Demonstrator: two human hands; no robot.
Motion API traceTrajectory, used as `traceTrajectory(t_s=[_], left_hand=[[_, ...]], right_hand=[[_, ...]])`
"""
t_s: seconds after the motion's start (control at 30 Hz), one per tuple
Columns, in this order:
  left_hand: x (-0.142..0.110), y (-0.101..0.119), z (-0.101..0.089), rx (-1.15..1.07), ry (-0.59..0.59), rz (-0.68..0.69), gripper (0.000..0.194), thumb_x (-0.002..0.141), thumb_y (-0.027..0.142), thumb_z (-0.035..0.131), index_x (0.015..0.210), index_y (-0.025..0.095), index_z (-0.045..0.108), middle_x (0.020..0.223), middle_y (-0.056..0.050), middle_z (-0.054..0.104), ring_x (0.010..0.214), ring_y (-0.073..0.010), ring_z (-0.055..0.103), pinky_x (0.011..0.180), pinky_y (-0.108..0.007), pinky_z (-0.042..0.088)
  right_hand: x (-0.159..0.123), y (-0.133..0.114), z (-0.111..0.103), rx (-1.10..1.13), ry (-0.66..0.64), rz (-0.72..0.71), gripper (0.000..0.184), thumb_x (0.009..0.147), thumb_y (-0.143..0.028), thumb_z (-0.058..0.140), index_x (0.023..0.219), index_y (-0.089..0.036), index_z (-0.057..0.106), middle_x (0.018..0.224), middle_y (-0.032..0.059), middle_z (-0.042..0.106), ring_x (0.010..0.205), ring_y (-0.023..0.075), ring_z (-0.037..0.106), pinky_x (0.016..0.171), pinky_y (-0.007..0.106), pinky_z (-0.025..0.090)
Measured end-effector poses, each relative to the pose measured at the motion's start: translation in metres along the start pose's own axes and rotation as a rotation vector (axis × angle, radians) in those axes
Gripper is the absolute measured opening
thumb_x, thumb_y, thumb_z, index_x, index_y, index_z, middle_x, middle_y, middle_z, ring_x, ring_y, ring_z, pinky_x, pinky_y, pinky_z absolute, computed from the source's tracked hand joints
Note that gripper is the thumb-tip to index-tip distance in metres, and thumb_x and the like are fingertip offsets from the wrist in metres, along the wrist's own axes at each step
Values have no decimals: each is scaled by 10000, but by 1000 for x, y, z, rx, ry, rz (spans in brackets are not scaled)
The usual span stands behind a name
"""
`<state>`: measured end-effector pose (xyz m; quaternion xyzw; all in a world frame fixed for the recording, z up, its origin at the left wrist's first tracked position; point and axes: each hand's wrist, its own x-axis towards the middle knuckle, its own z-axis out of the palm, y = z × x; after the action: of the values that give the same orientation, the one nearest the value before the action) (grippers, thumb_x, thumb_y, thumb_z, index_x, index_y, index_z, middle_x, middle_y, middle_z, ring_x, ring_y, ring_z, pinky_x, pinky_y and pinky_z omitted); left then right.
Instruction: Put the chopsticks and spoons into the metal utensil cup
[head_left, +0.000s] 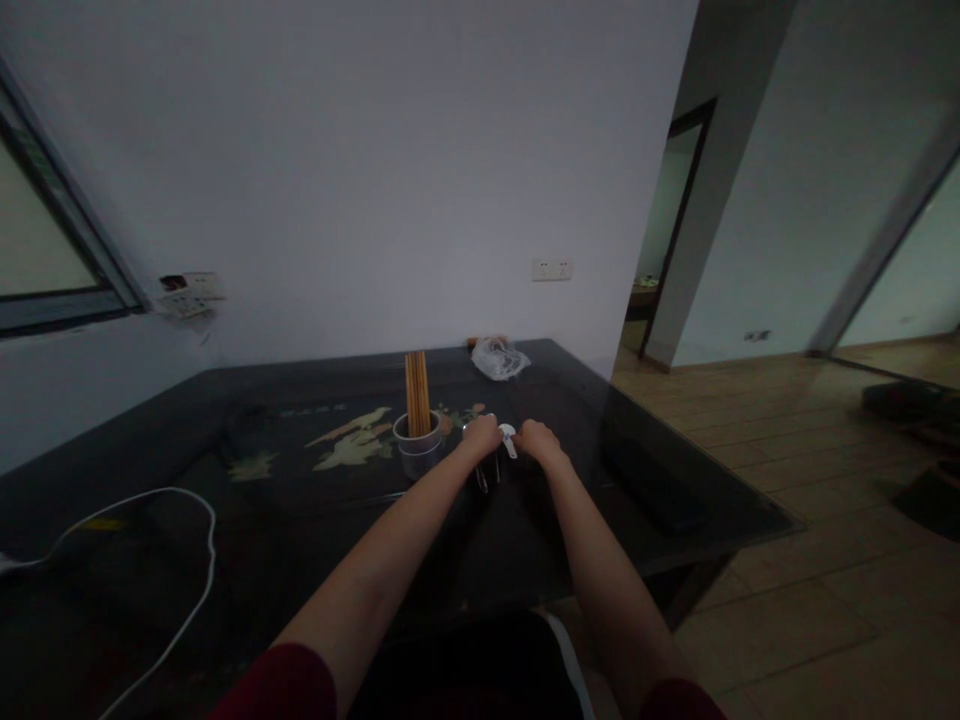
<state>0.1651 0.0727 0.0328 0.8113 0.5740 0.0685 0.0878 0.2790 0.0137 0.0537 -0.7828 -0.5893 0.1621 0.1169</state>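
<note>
My left hand [482, 436], fingers closed, is over the dark tabletop beside the cup. Thin shiny metal cutlery [482, 480] sticks out below it, its upper ends mostly hidden by the hand. A small white spoon [510, 443] shows between my two hands, its rounded end up and its handle slanting down. My right hand [535, 440] is closed at the spoon's right side, fingertips against it. Left of my hands stands a grey cup [420, 455] holding a bundle of wooden chopsticks [418, 393], upright.
The dark glossy table [300, 540] carries a bird-and-flower picture. A crumpled clear plastic bag [499, 358] lies at its back edge. A white cable [212, 550] loops across the left side. A black flat object [656, 490] lies to the right. The wall [375, 180] rises behind.
</note>
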Motion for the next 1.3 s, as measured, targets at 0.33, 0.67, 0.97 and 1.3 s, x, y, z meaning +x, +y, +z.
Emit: traceTrajectory(t_s=[0.33,0.67,0.97,1.3], left_hand=[[5,5,0,11,-37,-51,375,810,363,516,1103,147,606,1135,-186,630,1084,-284,597,839,-353,490],[-5,14,-5,-39,-47,-63,408,788,353,550,1114,112,597,1130,-212,628,1086,-307,593,841,-351,476],[-6,5,-15,-111,2,10,331,850,329,459,1002,106,649,1052,-175,667,1002,-241,631,803,-296,476],[-73,-9,-77,-484,125,223,210,825,277,471,726,147,603,596,-7,622,567,-120,592,557,-207,442]], right_hand=[[0,-1,-1,12,-3,3,307,844,-335,542,1049,-140,662,1150,187,632,1091,291,594,834,323,452],[-1,2,-8,7,23,51,318,814,-207,520,1084,-99,651,1122,230,633,1070,306,607,816,342,473],[5,9,-8,24,50,51,288,811,-178,497,1033,-115,670,1075,198,662,1062,283,614,826,318,475],[12,15,-6,74,33,51,241,817,-216,517,939,-120,700,904,157,704,844,208,679,708,243,481]])
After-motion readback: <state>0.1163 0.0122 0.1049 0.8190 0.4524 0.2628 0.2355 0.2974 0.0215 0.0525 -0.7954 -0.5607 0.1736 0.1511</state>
